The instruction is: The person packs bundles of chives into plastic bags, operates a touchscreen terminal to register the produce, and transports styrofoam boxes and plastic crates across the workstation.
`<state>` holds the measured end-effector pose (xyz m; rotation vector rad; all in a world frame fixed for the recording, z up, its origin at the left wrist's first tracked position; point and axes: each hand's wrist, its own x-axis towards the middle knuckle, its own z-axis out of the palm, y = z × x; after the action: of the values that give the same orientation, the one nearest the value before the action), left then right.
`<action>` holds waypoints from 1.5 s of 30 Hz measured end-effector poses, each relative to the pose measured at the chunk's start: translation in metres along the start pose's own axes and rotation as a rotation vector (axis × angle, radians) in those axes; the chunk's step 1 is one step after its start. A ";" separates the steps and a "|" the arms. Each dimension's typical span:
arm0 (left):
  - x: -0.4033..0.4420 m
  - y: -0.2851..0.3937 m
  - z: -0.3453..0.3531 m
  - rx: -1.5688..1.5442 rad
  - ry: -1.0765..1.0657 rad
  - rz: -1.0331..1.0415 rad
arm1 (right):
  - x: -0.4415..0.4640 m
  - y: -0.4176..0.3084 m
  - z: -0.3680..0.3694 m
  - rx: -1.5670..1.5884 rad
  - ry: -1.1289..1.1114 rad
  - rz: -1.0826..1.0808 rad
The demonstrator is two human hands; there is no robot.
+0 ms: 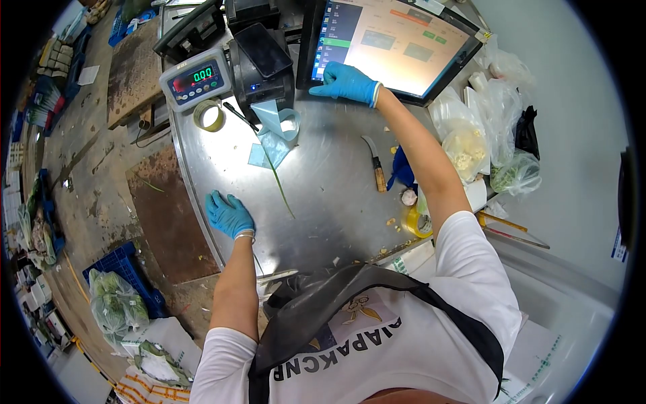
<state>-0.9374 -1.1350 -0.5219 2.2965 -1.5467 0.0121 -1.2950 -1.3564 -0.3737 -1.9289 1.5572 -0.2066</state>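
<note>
My right hand (pixel 348 85), in a blue glove, is at the lower left part of a lit touchscreen monitor (pixel 390 50). Its fingers are curled in, and nothing shows in them. In another blue glove, my left hand (pixel 229 214) rests with fingers spread at the left edge of the steel table (pixel 316 229). Between the two hands lie a light-blue strip of label paper (pixel 272 149) and a thin green stalk (pixel 281 192). A black label printer (pixel 264 84) carries a dark phone (pixel 264 51) on top.
A digital scale display (pixel 195 79) reads 0.00, with a tape roll (pixel 208 116) below it. A wooden-handled curved knife (pixel 375 165) lies near my right forearm. Yellow tape (pixel 417 221) and plastic bags of produce (pixel 465 153) line the right side. A blue crate (pixel 128 269) stands on the floor.
</note>
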 end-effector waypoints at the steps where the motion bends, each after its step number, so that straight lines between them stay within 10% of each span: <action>1: 0.000 0.000 0.000 -0.002 -0.002 -0.003 | 0.000 -0.001 -0.002 -0.008 0.007 0.001; 45: 0.000 0.000 -0.001 0.028 0.015 0.009 | -0.006 0.007 -0.005 -0.045 0.069 -0.037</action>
<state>-0.9374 -1.1346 -0.5206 2.3061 -1.5593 0.0536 -1.3051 -1.3532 -0.3715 -2.0057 1.5847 -0.2584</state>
